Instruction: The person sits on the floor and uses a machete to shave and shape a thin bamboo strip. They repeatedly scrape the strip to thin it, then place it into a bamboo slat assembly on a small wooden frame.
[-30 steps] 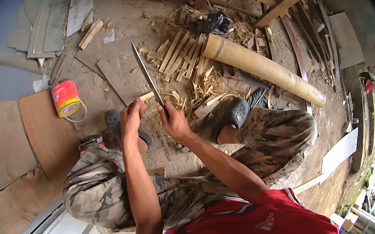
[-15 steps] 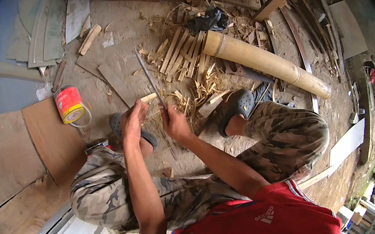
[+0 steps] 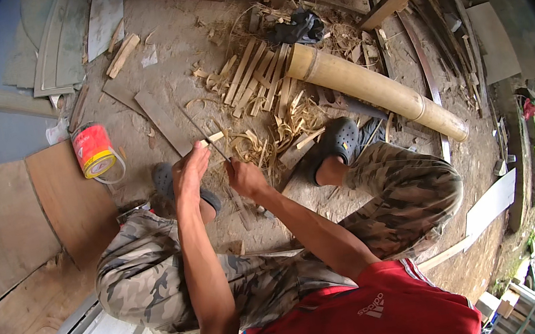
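Observation:
My left hand [image 3: 191,169] is closed round a short pale bamboo strip [image 3: 217,136], whose end sticks out past the fingers. In my right hand [image 3: 247,178] is the handle of a long knife [image 3: 192,120] with a narrow dark blade. The blade slants up and left, and crosses the strip just beyond my left fingertips. Both hands are above the dirt floor between my clogged feet. Curled bamboo shavings [image 3: 299,114] lie just past my right hand, beside a heap of split bamboo strips [image 3: 247,77].
A thick bamboo pole [image 3: 372,91] lies slanting to the right of the heap. At the left stands a red and yellow can [image 3: 95,151] with a handle, near a narrow board [image 3: 164,123]. A wooden frame [image 3: 391,2] stands at the far right; flat panels [image 3: 3,215] lie left.
The knife has swung from nearly upright to a steeper leftward slant and now crosses the bamboo strip. My right hand has shifted slightly left and down; my left hand is nearly still.

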